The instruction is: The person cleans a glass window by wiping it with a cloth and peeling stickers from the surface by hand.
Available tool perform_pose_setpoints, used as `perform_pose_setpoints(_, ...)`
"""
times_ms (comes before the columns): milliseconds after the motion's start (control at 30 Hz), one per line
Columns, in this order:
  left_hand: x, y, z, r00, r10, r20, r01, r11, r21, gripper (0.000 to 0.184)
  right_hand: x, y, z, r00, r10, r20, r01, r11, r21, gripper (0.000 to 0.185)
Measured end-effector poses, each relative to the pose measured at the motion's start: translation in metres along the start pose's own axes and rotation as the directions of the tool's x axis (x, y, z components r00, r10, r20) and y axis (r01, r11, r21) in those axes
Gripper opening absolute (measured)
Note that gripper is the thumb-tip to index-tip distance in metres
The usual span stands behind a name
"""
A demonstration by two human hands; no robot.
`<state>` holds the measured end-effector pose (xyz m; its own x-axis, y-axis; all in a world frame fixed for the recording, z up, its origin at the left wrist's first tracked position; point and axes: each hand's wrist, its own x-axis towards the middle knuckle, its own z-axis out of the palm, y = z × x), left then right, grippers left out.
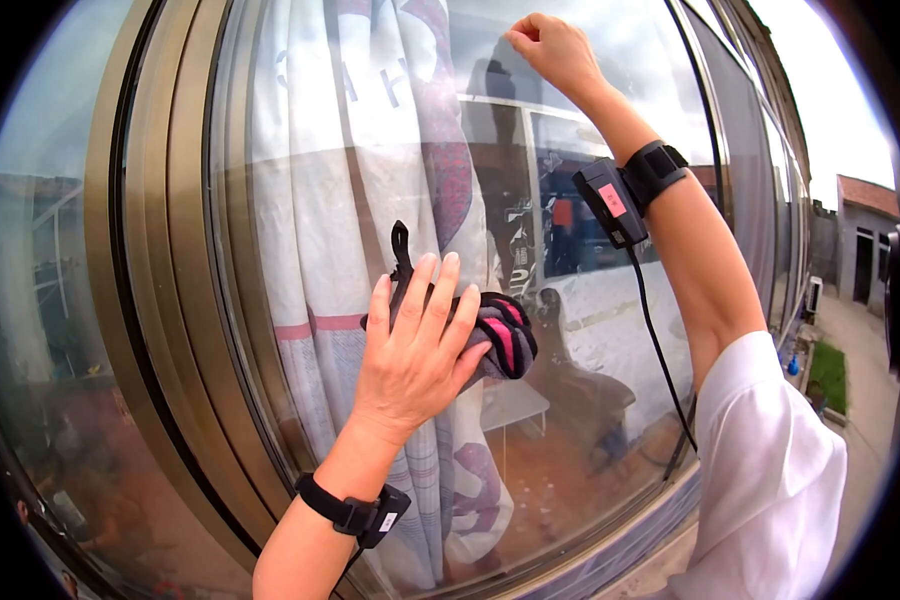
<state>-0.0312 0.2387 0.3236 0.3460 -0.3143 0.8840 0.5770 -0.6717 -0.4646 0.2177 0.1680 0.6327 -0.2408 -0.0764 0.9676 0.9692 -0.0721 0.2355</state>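
Note:
My left hand (410,350) presses a grey, black and pink striped cleaning cloth (505,335) against the window glass (590,330). Its fingers lie over the cloth and point upward, with the thumb to the right. From the cloth's top a black loop (400,240) sticks up. Higher and to the right, my right hand (550,45) is curled into a fist by the upper part of the same pane. No object shows in it; whether it touches the glass I cannot tell. Black strapped devices sit on my left wrist (355,512) and right forearm (635,190).
Bronze metal frame bars (170,250) run down the left side of the pane. Behind the glass hangs a white patterned curtain (315,220). A black cable (653,320) dangles from the right forearm device. A paved yard with grass (828,375) lies at far right.

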Motion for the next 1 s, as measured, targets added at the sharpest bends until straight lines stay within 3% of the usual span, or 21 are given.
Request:
perform_pose_setpoints(33, 0.0, 0.0, 0.0, 1.0, 0.001, -0.004, -0.001, 1.0, 0.0, 0.053, 0.002, -0.002, -0.002, 1.0, -0.001, 0.001, 0.001, 1.0, 0.001, 0.034)
perform_pose_setpoints(100, 0.0, -0.001, 0.0, 1.0, 0.0, 0.0, 0.0, 1.0, 0.004, 0.053, 0.007, -0.005, -0.007, 0.963, 0.175, 0.204, -0.206, 0.968, 0.143, 0.032)
perform_pose_setpoints(133, 0.0, -0.001, 0.0, 1.0, 0.001, 0.004, -0.001, 1.0, 0.007, 0.053, 0.008, -0.002, -0.005, 0.963, 0.174, 0.204, -0.205, 0.968, 0.144, 0.032)
perform_pose_setpoints(200, 0.0, -0.001, 0.0, 1.0, 0.0, 0.003, 0.0, 1.0, 0.005, 0.053, 0.006, 0.005, -0.002, 0.994, -0.064, 0.089, 0.062, 0.998, 0.02, 0.03)
perform_pose_setpoints(433, 0.0, 0.0, 0.0, 1.0, -0.003, -0.001, 0.003, 1.0, -0.003, 0.052, -0.008, 0.003, 0.001, 0.992, -0.122, 0.026, 0.121, 0.992, 0.034, 0.027)
perform_pose_setpoints(767, 0.0, 0.001, 0.0, 1.0, -0.003, 0.003, 0.003, 1.0, 0.014, 0.052, -0.063, -0.032, -0.027, 0.983, -0.151, 0.108, 0.133, 0.978, 0.163, 0.019)
perform_pose_setpoints(1000, 0.001, 0.0, -0.001, 1.0, 0.003, 0.013, -0.004, 1.0, 0.022, 0.05, -0.222, -0.071, -0.118, 0.929, -0.221, 0.298, 0.091, 0.914, 0.396, 0.012)
